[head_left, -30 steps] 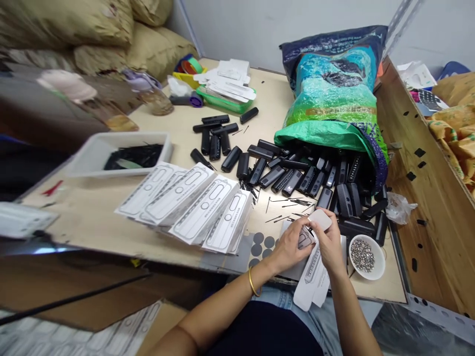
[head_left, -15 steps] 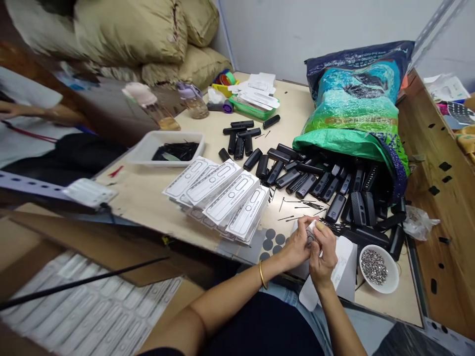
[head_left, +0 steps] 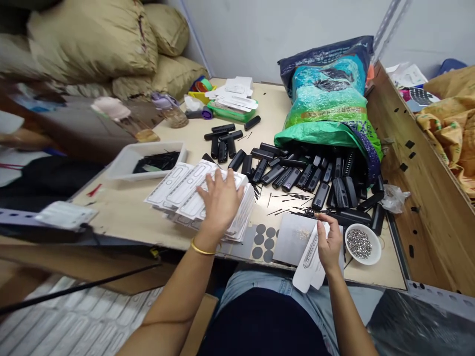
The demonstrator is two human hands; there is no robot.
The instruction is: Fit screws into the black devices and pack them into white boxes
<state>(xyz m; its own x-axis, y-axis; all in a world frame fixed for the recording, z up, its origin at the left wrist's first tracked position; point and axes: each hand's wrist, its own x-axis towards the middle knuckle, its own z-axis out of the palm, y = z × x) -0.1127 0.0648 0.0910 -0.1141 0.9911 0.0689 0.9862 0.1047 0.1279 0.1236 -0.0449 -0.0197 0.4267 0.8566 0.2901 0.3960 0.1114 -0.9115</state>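
Note:
My left hand (head_left: pixel 218 202) is spread over a fanned stack of white printed flat boxes (head_left: pixel 176 183), fingers resting on the upper ones. In my right hand (head_left: pixel 328 242), thumb and forefinger close on the top end of a white printed flat box (head_left: pixel 310 254), which slants down past the table's front edge. Beneath it lies a grey sheet (head_left: pixel 291 240) with small pale bits on it. Dark round stickers (head_left: pixel 269 244) sit between the two hands. A white bowl of small metal pieces (head_left: pixel 358 244) stands right of my right hand.
Black plastic cases (head_left: pixel 293 178) spill from a green-blue bag (head_left: pixel 326 99); thin black pins (head_left: pixel 297 196) lie before them. A white tray (head_left: pixel 122 168) holds black pieces. At left are bottles (head_left: pixel 172 116), sacks (head_left: pixel 92 39) and another person's arm. A wooden board (head_left: pixel 419 198) edges the right.
My hands have parted. The left has moved leftward onto the stack and opened; the right stays over the front edge with a white flat box. The view has shifted to the right.

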